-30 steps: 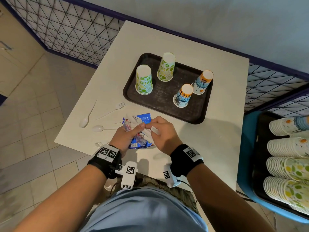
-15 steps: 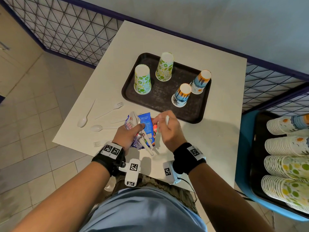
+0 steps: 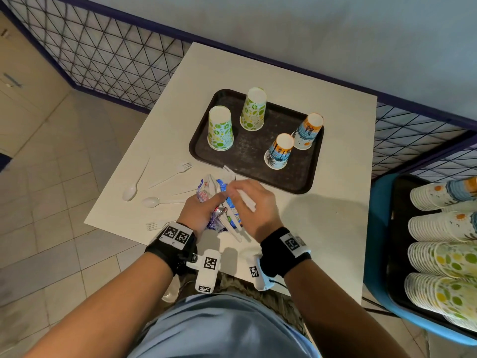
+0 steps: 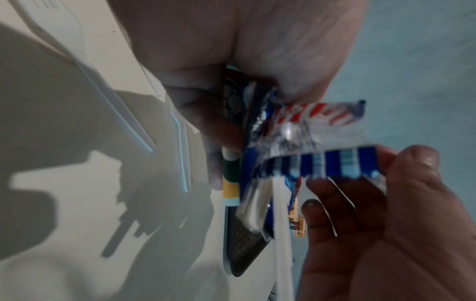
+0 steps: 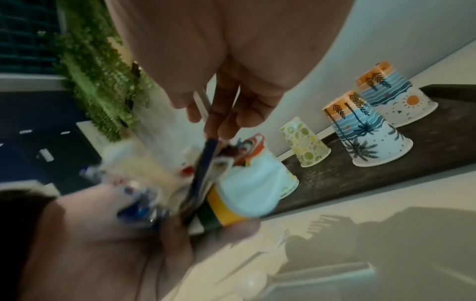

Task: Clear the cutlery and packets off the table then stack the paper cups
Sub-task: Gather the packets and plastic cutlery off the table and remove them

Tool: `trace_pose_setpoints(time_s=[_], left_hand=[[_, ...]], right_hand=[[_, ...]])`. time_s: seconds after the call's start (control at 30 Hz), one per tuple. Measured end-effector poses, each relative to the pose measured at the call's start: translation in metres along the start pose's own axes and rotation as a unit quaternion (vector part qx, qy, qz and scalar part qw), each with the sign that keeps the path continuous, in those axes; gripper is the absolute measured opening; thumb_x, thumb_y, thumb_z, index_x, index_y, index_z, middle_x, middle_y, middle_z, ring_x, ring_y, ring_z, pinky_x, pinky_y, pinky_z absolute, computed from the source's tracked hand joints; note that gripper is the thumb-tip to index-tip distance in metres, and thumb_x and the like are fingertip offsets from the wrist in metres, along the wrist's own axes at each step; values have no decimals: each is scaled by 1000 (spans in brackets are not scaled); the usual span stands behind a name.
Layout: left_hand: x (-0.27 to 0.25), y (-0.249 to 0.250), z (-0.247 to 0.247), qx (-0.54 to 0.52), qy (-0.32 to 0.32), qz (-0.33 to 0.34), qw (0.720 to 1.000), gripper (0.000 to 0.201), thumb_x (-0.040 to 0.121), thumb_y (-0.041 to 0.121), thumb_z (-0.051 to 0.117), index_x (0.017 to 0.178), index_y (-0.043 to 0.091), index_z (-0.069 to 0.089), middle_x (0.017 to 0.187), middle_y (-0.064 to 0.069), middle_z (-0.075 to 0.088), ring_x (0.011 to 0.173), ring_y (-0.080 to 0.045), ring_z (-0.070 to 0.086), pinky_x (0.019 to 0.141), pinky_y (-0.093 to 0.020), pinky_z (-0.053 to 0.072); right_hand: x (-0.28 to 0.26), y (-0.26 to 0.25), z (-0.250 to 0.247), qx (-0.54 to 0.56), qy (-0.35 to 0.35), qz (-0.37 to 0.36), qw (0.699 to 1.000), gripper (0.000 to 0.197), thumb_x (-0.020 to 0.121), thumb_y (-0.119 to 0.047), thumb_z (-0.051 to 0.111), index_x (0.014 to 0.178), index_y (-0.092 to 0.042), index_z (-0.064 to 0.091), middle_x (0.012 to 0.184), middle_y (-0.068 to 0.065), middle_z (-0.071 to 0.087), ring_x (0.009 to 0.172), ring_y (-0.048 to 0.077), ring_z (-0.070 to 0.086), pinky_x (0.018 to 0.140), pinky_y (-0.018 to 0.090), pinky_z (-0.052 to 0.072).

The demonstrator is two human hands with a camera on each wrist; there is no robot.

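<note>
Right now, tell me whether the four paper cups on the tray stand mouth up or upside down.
Upside down. All four paper cups stand on the tray with their wide rims down and their closed narrow bases on top, apart, not stacked.

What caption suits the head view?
Left hand grips packets and cutlery; right hand adds more; four inverted paper cups wait on tray.
</note>
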State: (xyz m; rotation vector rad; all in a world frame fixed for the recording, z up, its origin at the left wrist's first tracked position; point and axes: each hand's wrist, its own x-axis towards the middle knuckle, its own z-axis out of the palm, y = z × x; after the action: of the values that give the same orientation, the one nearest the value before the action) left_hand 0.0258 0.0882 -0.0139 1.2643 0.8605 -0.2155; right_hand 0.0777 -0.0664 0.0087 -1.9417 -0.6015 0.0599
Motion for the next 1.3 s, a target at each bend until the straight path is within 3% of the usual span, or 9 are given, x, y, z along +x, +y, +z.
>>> trace_pose_setpoints(time_s=[0.07,0.2,0.33,0.47,0.67,0.93,1.07,1.2,1.3], left_hand=[[-2,3,0,3,3,7,1000,16,96,30,78,91,15,76,69,-2,80,56,-12,76,53,-22,56],[-5,2,-3,-12,-4,13,1000,17,96,31,76,86,18,76,67,-1,78,63,-21,74,71,-32,58],[-14,4,-1,-5,-26,25,999,25,104,33,67,85,17,69,46,11,65,42,-2,62,46,-15,46],[-17,2,3,-55,-33,11,998,27,103,34,68,113,11,76,99,-11,85,74,-17,80,61,-25,60],[-19,2,8,-108,-44,-5,993,49,102,47,65,130,7,73,115,-21,81,99,-33,81,80,-39,64],[-27,-6,10,-118,-44,6,992,45,96,42,76,132,15,72,116,-16,82,109,-37,79,101,-54,60],[-26,-4,9,-105,-24,17,994,38,96,32,78,128,13,74,110,-15,83,99,-32,82,88,-45,64],[-22,0,10,-66,-1,46,997,39,85,35,85,115,11,79,106,-19,83,100,-42,80,98,-63,61],[-20,0,15,-1,-1,92,996,49,71,48,86,105,13,81,102,-24,82,96,-50,78,94,-67,60]], right_hand=[[-10,4,5,-50,-3,-46,998,18,100,-22,64,110,-13,76,104,-1,75,94,15,60,87,25,50],[-19,3,4,-115,-37,-68,990,39,106,-34,46,130,-14,69,107,1,63,97,16,44,93,10,30],[-23,0,1,-130,-54,-39,989,44,103,-33,41,138,-21,63,119,4,49,109,17,40,101,6,21],[-26,5,3,-85,-49,4,995,41,102,-23,46,141,-27,61,148,2,38,127,16,38,111,10,18],[-27,4,8,99,-67,97,988,42,103,-1,46,140,-15,61,150,1,36,136,-13,36,113,8,26],[-37,6,1,174,-91,141,970,36,103,-10,54,137,-17,64,159,1,38,143,2,40,114,14,32],[-36,9,-12,220,-124,152,956,38,104,-15,49,140,-14,61,160,-2,38,145,5,39,120,26,32],[-29,0,-18,157,-126,232,952,54,108,-30,46,159,-26,29,146,-18,46,125,-10,52,95,2,40],[-27,1,-13,78,-162,262,948,47,108,-42,39,151,-24,35,139,-8,57,120,3,57,94,11,42]])
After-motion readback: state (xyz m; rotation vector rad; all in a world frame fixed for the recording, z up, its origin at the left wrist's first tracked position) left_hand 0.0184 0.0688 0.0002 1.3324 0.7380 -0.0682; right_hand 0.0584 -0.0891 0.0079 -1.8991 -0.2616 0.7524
